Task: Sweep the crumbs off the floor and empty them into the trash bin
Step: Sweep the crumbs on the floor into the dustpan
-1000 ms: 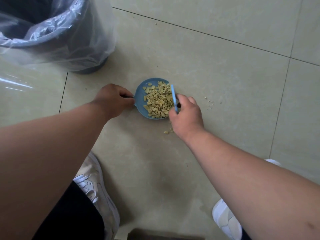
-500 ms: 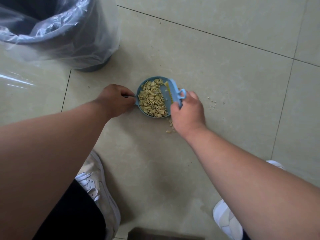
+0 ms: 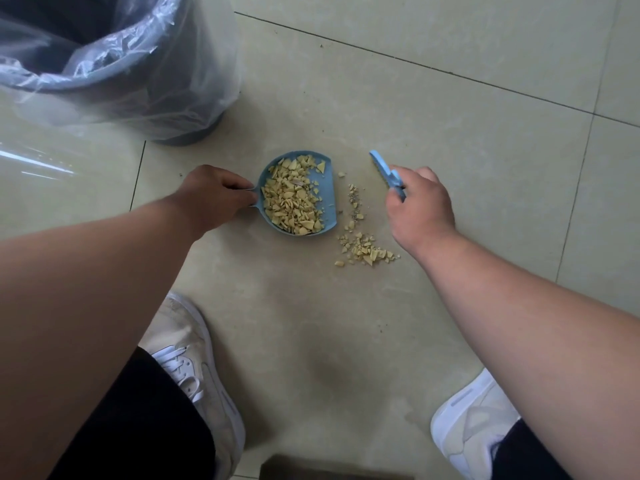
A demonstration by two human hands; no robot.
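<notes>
A small blue dustpan [image 3: 329, 188] lies flat on the beige tile floor, holding a heap of yellow crumbs [image 3: 291, 199]. My left hand [image 3: 214, 195] grips its handle at the pan's left side. My right hand [image 3: 419, 209] holds a small blue brush [image 3: 386, 171], lifted to the right of the pan and apart from it. More loose crumbs [image 3: 363, 251] lie on the floor just right of and below the pan's open edge, with a thin trail [image 3: 355, 202] along that edge. The trash bin [image 3: 114, 67], dark and lined with a clear plastic bag, stands at the upper left.
My two white shoes [image 3: 197, 372] [image 3: 471, 427] stand on the floor at the bottom, left and right. Dark tile joints [image 3: 415, 64] cross the floor. A dark object's edge [image 3: 332, 471] shows at the bottom centre.
My right hand has drawn the brush away from the dustpan to the right. Crumbs hidden under that hand now show on the floor beside the pan. The left hand stays on the handle.
</notes>
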